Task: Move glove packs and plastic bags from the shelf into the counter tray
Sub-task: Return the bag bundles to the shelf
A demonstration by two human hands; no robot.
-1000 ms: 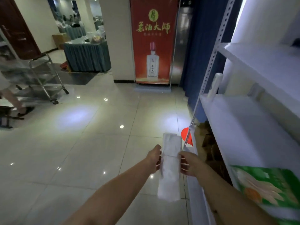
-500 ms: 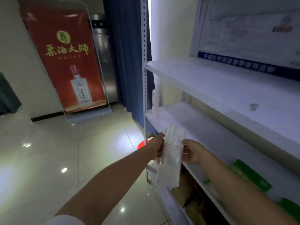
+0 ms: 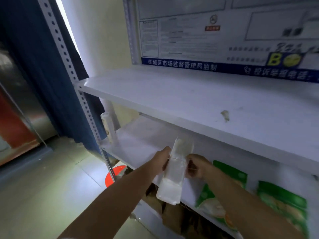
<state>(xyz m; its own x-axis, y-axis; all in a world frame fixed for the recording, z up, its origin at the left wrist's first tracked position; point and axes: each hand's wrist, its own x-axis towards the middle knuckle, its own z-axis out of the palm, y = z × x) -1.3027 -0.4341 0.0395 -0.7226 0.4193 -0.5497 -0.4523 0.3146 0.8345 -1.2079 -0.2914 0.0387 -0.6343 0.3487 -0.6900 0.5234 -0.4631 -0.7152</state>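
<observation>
Since it looks long and limp, the white bag pack [image 3: 173,175] hangs upright between both hands, in front of the middle shelf [image 3: 138,149]: the left hand [image 3: 163,159] curls its fingers round its left edge, the right hand [image 3: 198,168] pinches its right edge. Green packs [image 3: 283,202] lie further right on that shelf; no tray shows.

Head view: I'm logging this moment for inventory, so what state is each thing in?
white pack, upright, held in both hands
left hand, gripping the pack's left edge
right hand, gripping its right edge
green packs, resting on the middle shelf
white tube, standing upright at that shelf's left end
</observation>
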